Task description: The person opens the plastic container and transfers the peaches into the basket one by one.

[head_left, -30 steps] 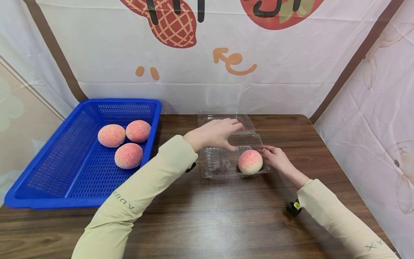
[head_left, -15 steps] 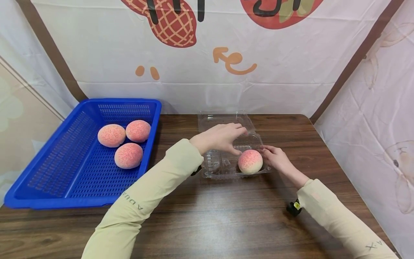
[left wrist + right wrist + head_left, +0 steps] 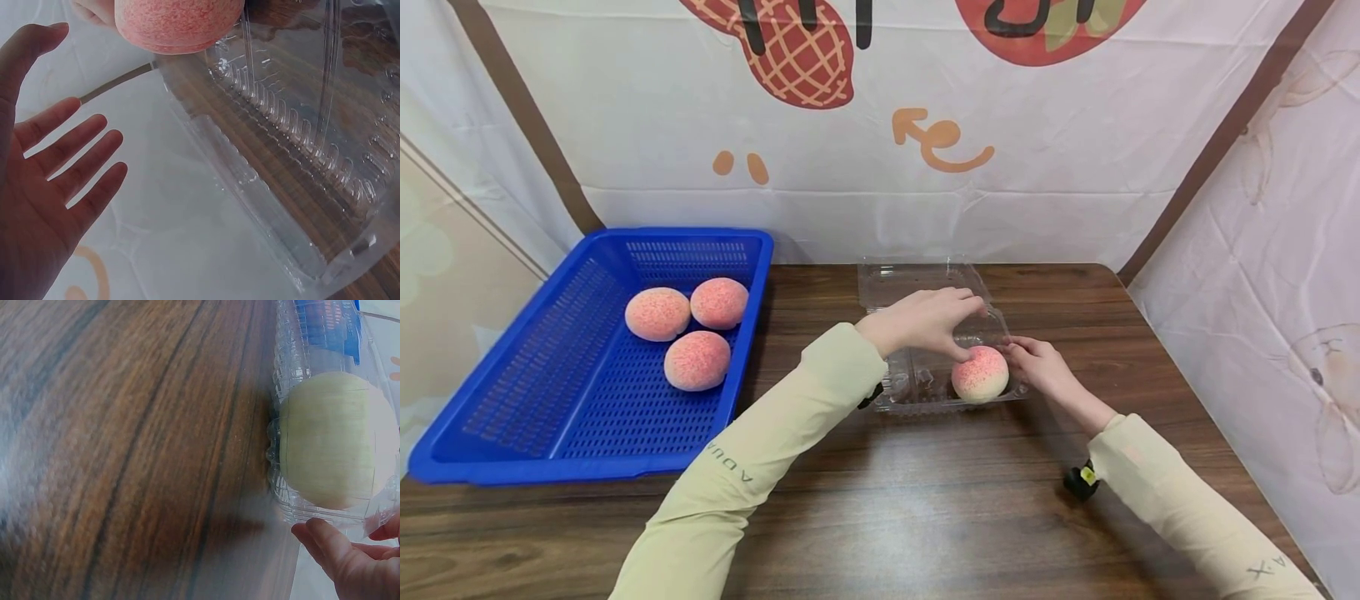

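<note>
A pink-and-cream peach point(image 3: 981, 375) sits in the right front part of a clear plastic clamshell box point(image 3: 917, 387), whose lid point(image 3: 910, 283) lies folded back behind it. My left hand point(image 3: 928, 321) hovers over the box with fingers spread, its thumb overlapping the peach's upper left in the head view. In the left wrist view the left hand point(image 3: 56, 169) has nothing between its fingers, below the peach point(image 3: 181, 22). At the box's right side, my right hand point(image 3: 1037, 367) pinches the edge; the right wrist view shows its fingers point(image 3: 331, 544) at the plastic wall near the peach's pale underside point(image 3: 331, 437).
On the left stands a blue plastic basket point(image 3: 497, 408) holding three more peaches, one of them nearest the front point(image 3: 697, 361). The wooden table point(image 3: 880, 517) meets a printed white curtain point(image 3: 835, 208) at the back and another curtain on the right.
My left hand has moved right and slightly down, bringing its thumb up to the peach. The right hand, the box and the peaches have stayed in place.
</note>
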`<act>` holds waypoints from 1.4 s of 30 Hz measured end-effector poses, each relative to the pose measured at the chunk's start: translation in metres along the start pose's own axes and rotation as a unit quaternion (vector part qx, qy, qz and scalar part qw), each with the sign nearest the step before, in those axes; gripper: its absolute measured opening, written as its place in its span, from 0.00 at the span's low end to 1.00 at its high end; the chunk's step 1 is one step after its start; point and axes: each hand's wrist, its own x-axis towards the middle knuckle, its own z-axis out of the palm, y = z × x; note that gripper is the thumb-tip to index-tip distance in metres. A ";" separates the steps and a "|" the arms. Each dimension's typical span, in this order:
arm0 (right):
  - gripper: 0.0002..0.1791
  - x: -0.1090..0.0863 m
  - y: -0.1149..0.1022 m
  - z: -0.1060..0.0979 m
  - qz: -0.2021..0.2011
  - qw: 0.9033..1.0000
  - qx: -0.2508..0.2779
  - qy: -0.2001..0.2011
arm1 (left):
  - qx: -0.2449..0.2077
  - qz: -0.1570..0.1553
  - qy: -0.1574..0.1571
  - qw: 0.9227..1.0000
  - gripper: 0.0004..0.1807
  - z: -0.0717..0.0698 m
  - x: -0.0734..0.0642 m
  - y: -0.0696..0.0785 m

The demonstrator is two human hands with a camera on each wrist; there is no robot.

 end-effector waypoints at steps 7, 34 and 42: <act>0.24 -0.001 0.001 0.000 -0.003 1.000 -0.008 0.002 | -0.004 -0.003 -0.004 1.000 0.30 0.004 0.006 0.000; 0.25 -0.001 0.002 0.003 -0.001 1.000 0.001 0.004 | -0.049 0.008 -0.069 0.996 0.30 0.017 0.027 0.007; 0.25 -0.002 0.004 0.004 -0.002 1.000 -0.005 0.008 | -0.043 0.030 -0.078 0.996 0.30 0.023 0.029 0.008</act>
